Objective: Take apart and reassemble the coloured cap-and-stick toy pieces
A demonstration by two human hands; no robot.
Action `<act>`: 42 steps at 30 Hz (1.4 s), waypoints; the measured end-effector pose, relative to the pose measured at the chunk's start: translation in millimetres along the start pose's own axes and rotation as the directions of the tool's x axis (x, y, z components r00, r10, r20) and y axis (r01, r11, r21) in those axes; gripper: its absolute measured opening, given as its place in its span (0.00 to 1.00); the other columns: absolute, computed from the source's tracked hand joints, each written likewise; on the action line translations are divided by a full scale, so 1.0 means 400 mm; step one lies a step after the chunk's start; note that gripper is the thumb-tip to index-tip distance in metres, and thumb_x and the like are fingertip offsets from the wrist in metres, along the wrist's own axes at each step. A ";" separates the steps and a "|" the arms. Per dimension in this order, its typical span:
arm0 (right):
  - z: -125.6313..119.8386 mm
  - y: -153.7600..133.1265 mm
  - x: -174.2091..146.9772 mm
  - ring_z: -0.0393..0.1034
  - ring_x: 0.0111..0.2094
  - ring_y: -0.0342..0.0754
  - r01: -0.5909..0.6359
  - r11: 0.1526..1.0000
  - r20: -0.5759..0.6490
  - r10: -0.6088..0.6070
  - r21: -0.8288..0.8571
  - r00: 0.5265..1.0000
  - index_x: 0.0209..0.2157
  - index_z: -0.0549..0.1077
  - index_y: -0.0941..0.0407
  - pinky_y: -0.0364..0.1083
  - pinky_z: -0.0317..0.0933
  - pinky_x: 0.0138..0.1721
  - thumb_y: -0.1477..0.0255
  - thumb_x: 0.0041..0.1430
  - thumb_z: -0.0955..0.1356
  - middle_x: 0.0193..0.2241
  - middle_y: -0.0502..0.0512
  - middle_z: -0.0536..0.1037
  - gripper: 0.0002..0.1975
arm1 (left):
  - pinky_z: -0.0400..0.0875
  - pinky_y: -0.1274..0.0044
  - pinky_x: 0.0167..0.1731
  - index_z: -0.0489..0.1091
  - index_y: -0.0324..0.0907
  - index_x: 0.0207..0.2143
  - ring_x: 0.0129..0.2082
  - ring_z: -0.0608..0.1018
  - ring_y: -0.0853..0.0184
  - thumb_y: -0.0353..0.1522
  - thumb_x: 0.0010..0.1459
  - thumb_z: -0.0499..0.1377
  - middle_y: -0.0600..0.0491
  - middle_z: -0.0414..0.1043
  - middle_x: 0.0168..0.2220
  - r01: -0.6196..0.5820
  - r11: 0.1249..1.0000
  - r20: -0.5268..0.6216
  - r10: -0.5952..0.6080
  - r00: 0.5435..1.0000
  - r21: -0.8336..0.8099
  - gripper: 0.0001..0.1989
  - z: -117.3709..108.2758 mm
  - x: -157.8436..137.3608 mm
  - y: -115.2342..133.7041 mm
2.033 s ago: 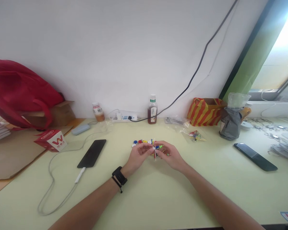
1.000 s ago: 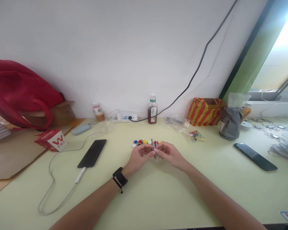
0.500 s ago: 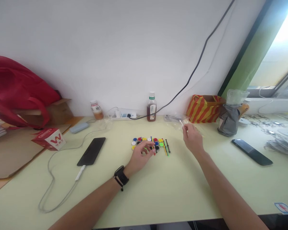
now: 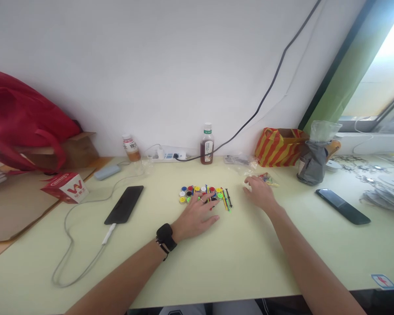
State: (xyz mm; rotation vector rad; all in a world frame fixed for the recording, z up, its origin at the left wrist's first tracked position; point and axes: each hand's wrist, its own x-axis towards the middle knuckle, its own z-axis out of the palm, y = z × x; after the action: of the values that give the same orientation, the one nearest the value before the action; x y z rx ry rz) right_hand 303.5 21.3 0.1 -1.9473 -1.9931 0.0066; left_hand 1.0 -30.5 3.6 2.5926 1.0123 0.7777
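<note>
My left hand (image 4: 198,214), with a black watch (image 4: 164,234) on the wrist, lies with fingers spread over rows of small coloured discs (image 4: 183,200). Its fingers hide part of the rows. Right beside the discs, thin coloured sticks (image 4: 226,200) in yellow, blue, green and black lie side by side. My right hand (image 4: 260,193) rests low over the table, its fingers bent and thumb apart, with nothing visible in them. Just behind it is a small clear bag with coloured pieces (image 4: 267,178), partly covered by the hand.
A bottle of dark drink (image 4: 207,146) stands by the wall next to a power strip (image 4: 169,155). Phones lie left (image 4: 124,204) and right (image 4: 342,206). A red-and-yellow striped bag (image 4: 279,146), a grey pouch (image 4: 311,164) and a red-white box (image 4: 65,187) stand around.
My left hand has opened from a pinch and spread over the discs. My right hand has come lower and nearer; the small white piece in its fingertips no longer shows.
</note>
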 end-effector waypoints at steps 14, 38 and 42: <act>0.026 -0.091 -0.034 0.68 0.31 0.46 0.077 0.982 0.184 -0.108 0.172 0.977 0.28 0.68 0.54 0.43 0.51 0.31 0.75 0.57 0.67 0.30 0.52 0.77 0.04 | 0.64 0.59 0.58 0.77 0.46 0.45 0.52 0.68 0.55 0.35 0.65 0.60 0.49 0.76 0.52 -0.123 0.990 0.048 0.126 0.991 -0.063 0.09 -0.003 0.001 0.013; -0.056 -0.209 -0.069 0.64 0.26 0.43 -0.041 0.279 0.109 -0.231 0.959 0.967 0.35 0.74 0.55 0.45 0.62 0.27 0.55 0.55 0.74 0.28 0.50 0.73 0.18 | 0.78 0.72 0.34 0.78 0.39 0.41 0.32 0.81 0.63 0.38 0.55 0.70 0.48 0.81 0.35 0.209 0.650 -0.121 -0.425 0.897 -0.731 0.14 0.028 0.027 -0.039; -0.055 -0.219 -0.078 0.68 0.25 0.43 -0.098 0.116 0.119 -0.200 0.988 0.973 0.38 0.72 0.54 0.45 0.64 0.27 0.60 0.51 0.78 0.27 0.48 0.74 0.18 | 0.79 0.69 0.41 0.78 0.39 0.45 0.37 0.83 0.61 0.35 0.53 0.71 0.47 0.82 0.38 0.220 0.574 -0.093 -0.464 0.881 -0.789 0.17 0.023 0.028 -0.037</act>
State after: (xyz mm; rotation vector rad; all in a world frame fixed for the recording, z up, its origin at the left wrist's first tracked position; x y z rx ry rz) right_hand 224.0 -18.8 34.8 -0.8823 -1.3539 1.3012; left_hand 4.9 -12.3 -5.8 1.5084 0.9371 1.1805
